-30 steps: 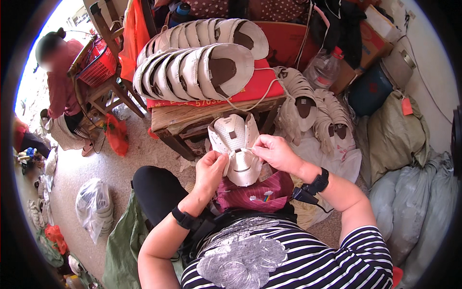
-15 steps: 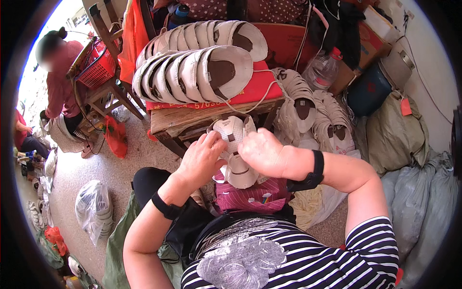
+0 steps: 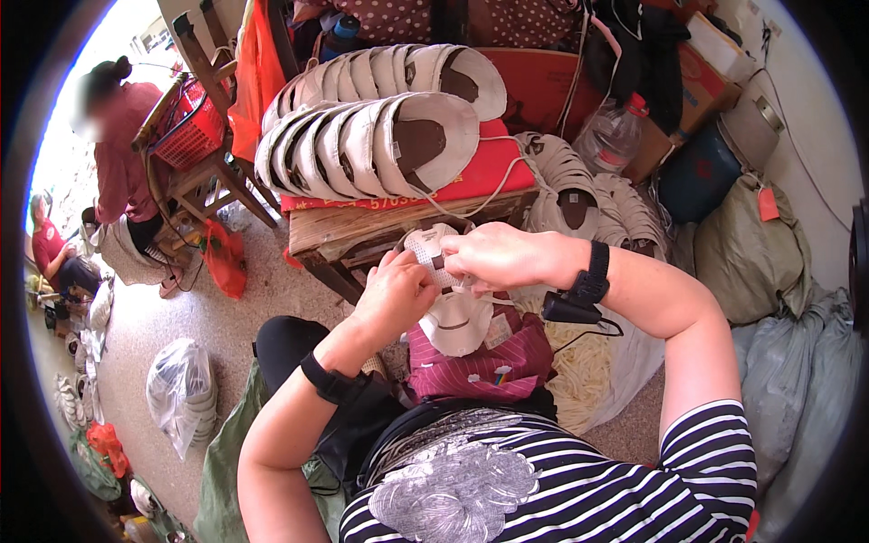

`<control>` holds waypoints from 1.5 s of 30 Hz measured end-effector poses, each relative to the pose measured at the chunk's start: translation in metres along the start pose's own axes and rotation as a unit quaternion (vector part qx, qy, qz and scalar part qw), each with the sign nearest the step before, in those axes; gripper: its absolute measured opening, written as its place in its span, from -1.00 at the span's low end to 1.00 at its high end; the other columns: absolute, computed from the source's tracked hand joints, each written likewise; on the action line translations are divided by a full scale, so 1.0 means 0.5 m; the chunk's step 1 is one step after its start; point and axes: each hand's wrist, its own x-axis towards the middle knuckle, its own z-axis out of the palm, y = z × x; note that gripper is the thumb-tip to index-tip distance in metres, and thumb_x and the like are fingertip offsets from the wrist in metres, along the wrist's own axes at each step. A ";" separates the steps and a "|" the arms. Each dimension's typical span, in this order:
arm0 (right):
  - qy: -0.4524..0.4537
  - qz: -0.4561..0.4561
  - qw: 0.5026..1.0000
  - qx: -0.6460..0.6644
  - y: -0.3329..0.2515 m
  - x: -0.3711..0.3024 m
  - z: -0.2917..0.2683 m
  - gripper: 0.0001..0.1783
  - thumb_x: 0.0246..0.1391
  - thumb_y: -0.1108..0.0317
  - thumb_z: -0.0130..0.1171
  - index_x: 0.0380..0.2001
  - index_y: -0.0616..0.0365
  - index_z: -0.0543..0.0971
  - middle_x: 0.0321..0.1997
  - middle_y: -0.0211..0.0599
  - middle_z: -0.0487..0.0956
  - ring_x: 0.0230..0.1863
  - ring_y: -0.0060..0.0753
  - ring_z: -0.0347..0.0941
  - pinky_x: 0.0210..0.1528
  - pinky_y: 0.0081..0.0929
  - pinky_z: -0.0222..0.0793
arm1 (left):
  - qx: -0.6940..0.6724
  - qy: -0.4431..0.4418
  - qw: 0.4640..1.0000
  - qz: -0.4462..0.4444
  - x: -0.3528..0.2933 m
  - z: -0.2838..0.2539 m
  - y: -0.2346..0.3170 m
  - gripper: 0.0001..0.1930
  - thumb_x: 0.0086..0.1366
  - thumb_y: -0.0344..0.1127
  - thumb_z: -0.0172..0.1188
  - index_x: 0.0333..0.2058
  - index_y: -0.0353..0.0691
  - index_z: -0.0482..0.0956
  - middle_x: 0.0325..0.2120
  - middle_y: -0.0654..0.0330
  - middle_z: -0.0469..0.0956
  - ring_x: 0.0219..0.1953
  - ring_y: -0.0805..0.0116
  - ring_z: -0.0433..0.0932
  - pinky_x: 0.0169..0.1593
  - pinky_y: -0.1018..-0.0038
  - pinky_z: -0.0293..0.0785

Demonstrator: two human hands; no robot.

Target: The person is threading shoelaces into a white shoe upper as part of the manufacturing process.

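A white shoe upper (image 3: 455, 324) with a perforated tongue (image 3: 425, 246) rests on my lap, over a maroon striped cloth (image 3: 480, 366). My left hand (image 3: 396, 294) is closed on its left side, thumb and fingers gripping the edge. Across the opening, my right hand (image 3: 493, 255) pinches close to the tongue; whatever lies between its fingertips is hidden. A thin pale strand, like a shoelace, runs out below the right hand. Beyond my hands, stacked white uppers (image 3: 362, 145) lie in two rows on a red cloth (image 3: 489, 163) over a wooden stool (image 3: 335, 235).
More stacked uppers (image 3: 572, 204) lie right of the stool. Pale laces (image 3: 584, 385) are heaped on plastic by my right side. A bagged bundle of uppers (image 3: 184, 394) sits on the floor at left. A co-worker (image 3: 127, 136) sits beyond it, near a red basket (image 3: 192, 134).
My right hand has turned and shifted slightly, its fingers now pinched nearer the tongue. The wrist strap's black box hangs lower. My left hand stays on the upper.
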 end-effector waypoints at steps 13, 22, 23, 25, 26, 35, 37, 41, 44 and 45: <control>0.056 -0.058 0.996 0.034 0.015 -0.020 0.019 -0.58 -0.25 0.38 0.39 -0.26 0.18 0.47 -0.17 -0.11 0.36 -0.22 0.02 0.47 -0.21 -0.15 0.43 | -0.317 0.108 0.927 -0.171 0.023 0.042 0.012 -0.74 0.21 -0.24 0.23 -0.52 -0.34 0.59 -0.47 0.12 0.44 -0.37 0.26 0.45 -0.24 0.36 0.38; 0.255 -0.001 0.954 0.155 -0.031 -0.052 0.093 -0.36 -0.20 0.51 0.32 0.00 0.14 0.29 0.01 -0.06 0.28 -0.07 0.09 0.42 -0.09 -0.17 0.46 | -0.387 0.081 0.906 -0.151 -0.019 0.055 0.049 -0.88 0.38 -0.38 0.07 -0.26 -0.33 0.44 -0.53 0.21 0.50 -0.57 0.55 0.45 -0.48 0.55 0.39; 0.303 0.047 0.928 0.211 -0.046 -0.054 0.101 -0.36 -0.19 0.51 0.32 0.01 0.14 0.28 0.03 -0.05 0.27 -0.09 0.04 0.42 -0.09 -0.19 0.46 | -0.415 0.111 0.893 -0.136 -0.022 0.067 0.039 -0.90 0.39 -0.40 0.05 -0.24 -0.32 0.42 -0.49 0.24 0.49 -0.55 0.57 0.44 -0.47 0.60 0.39; 0.374 0.160 0.846 0.344 -0.081 -0.066 0.131 -0.51 -0.12 0.45 0.31 -0.09 0.12 0.35 -0.04 -0.13 0.33 -0.17 -0.13 0.45 -0.13 -0.23 0.43 | -0.462 0.137 0.867 -0.127 -0.028 0.078 0.030 -0.93 0.40 -0.44 0.02 -0.20 -0.31 0.40 -0.41 0.25 0.47 -0.51 0.59 0.43 -0.42 0.66 0.39; 0.375 0.162 0.846 0.344 -0.084 -0.068 0.149 -0.51 -0.12 0.45 0.31 -0.09 0.12 0.35 -0.04 -0.13 0.33 -0.17 -0.13 0.45 -0.13 -0.23 0.43 | -0.462 0.135 0.867 -0.126 -0.029 0.078 0.027 -0.93 0.40 -0.44 0.02 -0.20 -0.31 0.40 -0.41 0.25 0.47 -0.51 0.59 0.43 -0.42 0.66 0.39; 0.380 0.172 0.892 0.172 -0.097 -0.071 0.154 -0.85 -0.10 0.37 0.25 -0.47 0.13 0.47 -0.48 -0.31 0.48 -0.39 -0.19 0.48 -0.28 -0.29 0.35 | -0.223 0.131 0.965 -0.047 -0.028 0.052 0.051 -0.86 0.19 -0.45 0.25 -0.26 -0.27 0.59 -0.44 0.25 0.35 -0.46 0.49 0.42 -0.38 0.54 0.40; 0.352 0.204 0.882 0.239 -0.103 -0.081 0.146 -0.84 -0.07 0.37 0.24 -0.47 0.15 0.47 -0.50 -0.27 0.50 -0.43 -0.20 0.49 -0.32 -0.30 0.36 | -0.198 0.123 0.972 -0.029 -0.029 0.057 0.049 -0.87 0.15 -0.46 0.27 -0.29 -0.24 0.60 -0.43 0.16 0.38 -0.46 0.33 0.46 -0.36 0.48 0.43; 0.276 0.215 0.869 0.351 -0.082 -0.115 0.170 -0.84 0.03 0.36 0.22 -0.40 0.22 0.51 -0.54 -0.21 0.54 -0.48 -0.30 0.52 -0.42 -0.37 0.40 | -0.172 0.122 0.977 -0.024 -0.027 0.058 0.052 -0.88 0.14 -0.46 0.27 -0.31 -0.26 0.60 -0.41 0.14 0.40 -0.45 0.29 0.47 -0.36 0.45 0.44; 0.230 0.209 0.865 0.395 -0.071 -0.149 0.171 -0.86 0.08 0.37 0.19 -0.34 0.22 0.55 -0.53 -0.20 0.55 -0.47 -0.37 0.51 -0.40 -0.39 0.39 | -0.170 0.133 0.976 -0.017 -0.028 0.059 0.048 -0.88 0.13 -0.46 0.28 -0.32 -0.27 0.59 -0.41 0.12 0.40 -0.45 0.24 0.47 -0.36 0.43 0.44; 0.247 0.175 0.881 0.363 -0.062 -0.158 0.182 -0.84 0.06 0.36 0.21 -0.32 0.22 0.57 -0.50 -0.19 0.57 -0.46 -0.37 0.52 -0.40 -0.38 0.40 | -0.168 0.132 0.977 -0.012 -0.027 0.058 0.049 -0.88 0.13 -0.45 0.27 -0.32 -0.27 0.59 -0.42 0.11 0.41 -0.44 0.22 0.48 -0.35 0.42 0.44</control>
